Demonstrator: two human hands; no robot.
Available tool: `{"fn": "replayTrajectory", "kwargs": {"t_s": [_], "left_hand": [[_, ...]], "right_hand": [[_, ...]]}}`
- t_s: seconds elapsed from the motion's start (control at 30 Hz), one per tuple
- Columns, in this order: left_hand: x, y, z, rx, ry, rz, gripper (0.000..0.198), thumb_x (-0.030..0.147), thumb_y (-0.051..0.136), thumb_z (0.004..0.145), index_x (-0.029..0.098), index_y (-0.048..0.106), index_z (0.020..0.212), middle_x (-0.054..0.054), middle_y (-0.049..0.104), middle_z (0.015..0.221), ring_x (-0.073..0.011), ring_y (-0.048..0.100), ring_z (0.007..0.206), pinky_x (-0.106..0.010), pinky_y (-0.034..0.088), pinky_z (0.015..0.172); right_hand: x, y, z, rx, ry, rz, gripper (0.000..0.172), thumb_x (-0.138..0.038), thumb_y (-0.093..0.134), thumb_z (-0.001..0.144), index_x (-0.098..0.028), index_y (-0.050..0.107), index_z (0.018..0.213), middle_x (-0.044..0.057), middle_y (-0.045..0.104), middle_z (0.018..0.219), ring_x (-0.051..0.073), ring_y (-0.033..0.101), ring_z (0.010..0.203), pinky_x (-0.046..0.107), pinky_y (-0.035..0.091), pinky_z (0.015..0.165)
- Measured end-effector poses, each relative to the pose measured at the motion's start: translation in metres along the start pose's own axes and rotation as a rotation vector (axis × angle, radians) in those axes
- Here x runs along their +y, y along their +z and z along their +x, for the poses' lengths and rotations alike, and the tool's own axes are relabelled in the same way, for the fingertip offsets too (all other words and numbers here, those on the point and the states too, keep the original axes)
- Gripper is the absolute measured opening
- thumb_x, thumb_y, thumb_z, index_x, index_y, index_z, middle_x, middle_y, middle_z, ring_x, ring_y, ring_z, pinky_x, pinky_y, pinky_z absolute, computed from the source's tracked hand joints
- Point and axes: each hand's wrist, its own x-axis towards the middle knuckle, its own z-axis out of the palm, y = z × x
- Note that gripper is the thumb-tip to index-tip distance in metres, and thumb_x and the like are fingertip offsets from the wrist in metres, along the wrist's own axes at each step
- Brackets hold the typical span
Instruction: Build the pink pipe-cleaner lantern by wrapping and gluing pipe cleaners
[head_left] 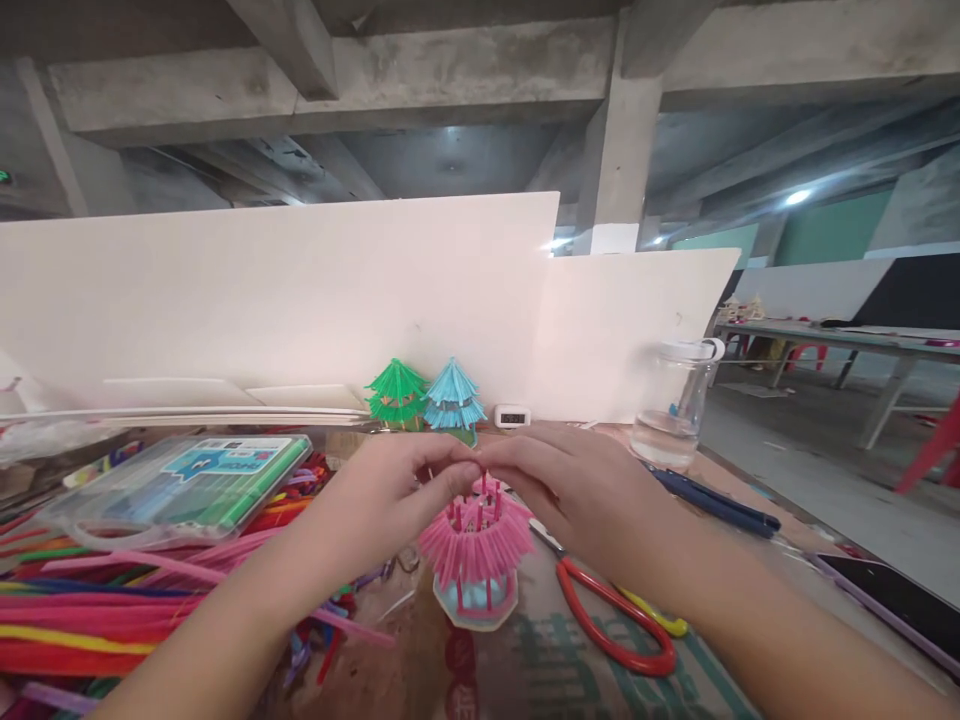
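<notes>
A small pink pavilion model [476, 540], covered with pipe cleaners, stands upright on a pale blue many-sided base [471, 605]. Thin pink posts rise from its fringed roof. Over its top, my left hand [420, 480] is closed, with thumb and fingertips pinched together. From the other side, my right hand [562, 480] bends its fingers down, its closed fingertips meeting the left ones at the post tops. Whatever the fingertips grip is too small and covered to make out. Red-handled scissors [615, 620] lie beside the model, partly under my right forearm.
Green [397, 392] and blue [453, 392] fringed models stand at the back by a small digital clock [512, 416]. To the left, a plastic marker case [180, 490] rests on loose pipe cleaners [90, 615]. At right are a water bottle [671, 410], dark pliers [712, 500] and a phone [892, 600].
</notes>
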Motion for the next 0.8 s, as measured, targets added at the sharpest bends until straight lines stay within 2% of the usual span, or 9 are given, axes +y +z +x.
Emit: {"fn": "replayTrajectory", "kwargs": {"t_s": [0.13,0.27,0.5,0.8], "left_hand": [[-0.011,-0.008,0.005,0.056,-0.022,0.065,0.025,0.036,0.050,0.088,0.024,0.072,0.085,0.002,0.073,0.080,-0.0178,0.066,0.073,-0.026,0.047,0.065],[-0.024,-0.008,0.008,-0.042,0.009,0.148,0.018,0.025,0.057,0.083,0.024,0.073,0.091,-0.002,0.070,0.092,-0.0196,0.065,0.086,-0.028,0.048,0.074],[-0.041,0.003,0.011,-0.130,0.047,0.208,0.020,0.016,0.059,0.083,0.025,0.071,0.097,-0.003,0.064,0.102,-0.0201,0.061,0.097,-0.031,0.046,0.085],[-0.043,0.009,0.013,-0.137,0.053,0.182,0.017,0.015,0.059,0.085,0.025,0.073,0.088,0.000,0.068,0.098,-0.0186,0.062,0.094,-0.029,0.045,0.082]], "right_hand": [[0.005,-0.003,0.003,-0.236,0.239,0.147,0.019,-0.012,0.050,0.093,-0.022,0.066,0.098,0.002,0.072,0.091,0.016,0.065,0.083,0.027,0.045,0.070],[0.016,0.001,0.003,-0.358,0.327,0.231,0.015,-0.016,0.051,0.092,-0.022,0.064,0.090,0.000,0.068,0.083,0.015,0.061,0.078,0.024,0.039,0.063],[0.015,0.010,0.001,-0.399,0.301,0.301,0.015,-0.015,0.049,0.092,-0.022,0.061,0.092,-0.001,0.066,0.083,0.013,0.058,0.076,0.023,0.037,0.064],[0.016,0.013,0.001,-0.389,0.248,0.318,0.019,-0.016,0.048,0.094,-0.021,0.065,0.091,0.001,0.069,0.086,0.013,0.059,0.074,0.024,0.038,0.066]]}}
